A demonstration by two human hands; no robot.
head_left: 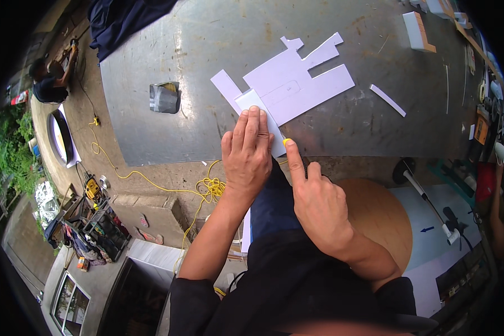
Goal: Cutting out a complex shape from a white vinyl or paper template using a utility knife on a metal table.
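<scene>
A white board (319, 84) with notched, cut-out edges and a faint pencilled outline lies on the grey metal table (207, 56). Across its lower left edge lies a narrow straight white strip (252, 99). My left hand (247, 148) presses down on this strip with its fingers stretched flat. My right hand (322, 204) is closed around a yellow cutter knife (287, 141), its index finger laid along the top. Only the knife's yellow front end and a bit of thin blade show, right beside the strip's edge; my hand hides the rest.
A curved white offcut (387, 101) lies right of the board, and a white block (417, 32) stands farther back. A dark square piece (164, 98) rests at left. Tools crowd the right rim. A yellow cord (151, 185) runs over the ground; another person (51, 81) crouches far left.
</scene>
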